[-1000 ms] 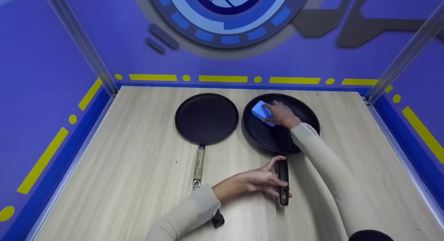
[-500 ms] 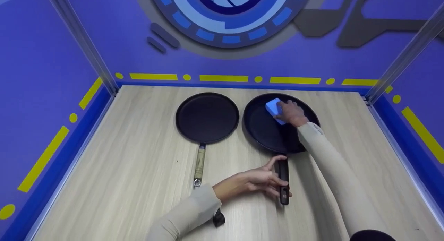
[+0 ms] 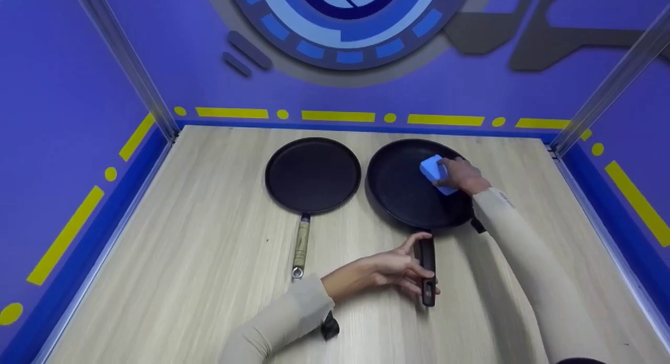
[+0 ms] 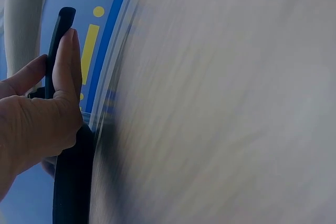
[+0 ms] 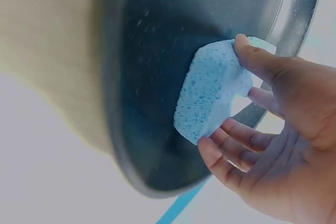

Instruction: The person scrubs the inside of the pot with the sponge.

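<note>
A deep black frying pan lies on the right of the table, its black handle pointing toward me. My left hand grips that handle, thumb on one side and fingers on the other; in the left wrist view the handle stands between them. Inside the pan, my right hand pinches a light blue sponge near the right part of the base. The right wrist view shows the porous sponge against the pan's dark surface, which has small pale specks on it.
To the left lies a flat black griddle pan with a wooden handle. A small black object shows beside my left sleeve. Blue printed walls enclose the wooden table at the back and sides.
My right hand has carried the sponge rightward across the inside of the frying pan, from the left part to the right. The left hand has stayed on the handle.
</note>
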A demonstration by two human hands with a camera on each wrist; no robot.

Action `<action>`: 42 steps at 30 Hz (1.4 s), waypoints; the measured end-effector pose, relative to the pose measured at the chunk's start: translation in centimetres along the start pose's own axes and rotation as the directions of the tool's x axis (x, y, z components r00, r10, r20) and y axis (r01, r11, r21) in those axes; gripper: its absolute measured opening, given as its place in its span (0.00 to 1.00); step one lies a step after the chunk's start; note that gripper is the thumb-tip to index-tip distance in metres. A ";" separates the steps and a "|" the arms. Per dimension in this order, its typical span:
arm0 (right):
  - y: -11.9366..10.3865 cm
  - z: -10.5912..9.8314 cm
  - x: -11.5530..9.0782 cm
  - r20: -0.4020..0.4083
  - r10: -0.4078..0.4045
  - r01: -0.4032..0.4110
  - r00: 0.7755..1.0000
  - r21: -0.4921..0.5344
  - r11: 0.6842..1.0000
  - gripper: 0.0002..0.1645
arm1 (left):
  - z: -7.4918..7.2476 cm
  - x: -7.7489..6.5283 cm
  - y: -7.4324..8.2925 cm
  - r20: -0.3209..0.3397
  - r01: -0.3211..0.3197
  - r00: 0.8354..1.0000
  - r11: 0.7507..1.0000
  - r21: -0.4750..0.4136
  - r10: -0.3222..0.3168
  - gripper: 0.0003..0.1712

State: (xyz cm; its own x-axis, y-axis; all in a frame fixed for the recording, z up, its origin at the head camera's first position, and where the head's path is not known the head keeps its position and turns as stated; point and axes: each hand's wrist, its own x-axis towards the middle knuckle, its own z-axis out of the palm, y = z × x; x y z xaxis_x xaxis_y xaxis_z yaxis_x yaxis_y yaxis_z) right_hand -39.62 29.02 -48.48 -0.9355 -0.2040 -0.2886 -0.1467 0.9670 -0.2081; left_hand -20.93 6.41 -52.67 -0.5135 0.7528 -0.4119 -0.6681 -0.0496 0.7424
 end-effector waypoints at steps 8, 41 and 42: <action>0.4 -1.2 -2.0 0.094 -0.029 0.027 0.995 0.018 0.999 0.43 | 0.0 0.0 0.1 -0.005 0.002 1.000 1.000 0.011 -0.002 0.47; -6.7 1.3 -5.5 0.202 -0.139 0.175 0.969 -0.169 0.970 0.56 | 0.0 -0.3 0.1 -0.006 -0.007 1.000 0.999 0.040 0.007 0.47; -6.9 1.5 -5.5 0.182 -0.179 0.210 0.967 -0.171 0.963 0.52 | 0.0 -0.3 0.1 -0.005 -0.007 1.000 0.999 0.041 0.008 0.47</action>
State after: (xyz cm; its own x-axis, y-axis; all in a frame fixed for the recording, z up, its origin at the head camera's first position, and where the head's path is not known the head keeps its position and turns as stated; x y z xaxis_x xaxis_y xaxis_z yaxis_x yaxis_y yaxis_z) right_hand -32.97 23.26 -46.82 -0.8195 -0.3981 -0.4123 -0.3930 0.9139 -0.1013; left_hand -20.84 6.15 -52.45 -0.5215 0.7489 -0.4089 -0.6415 -0.0281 0.7666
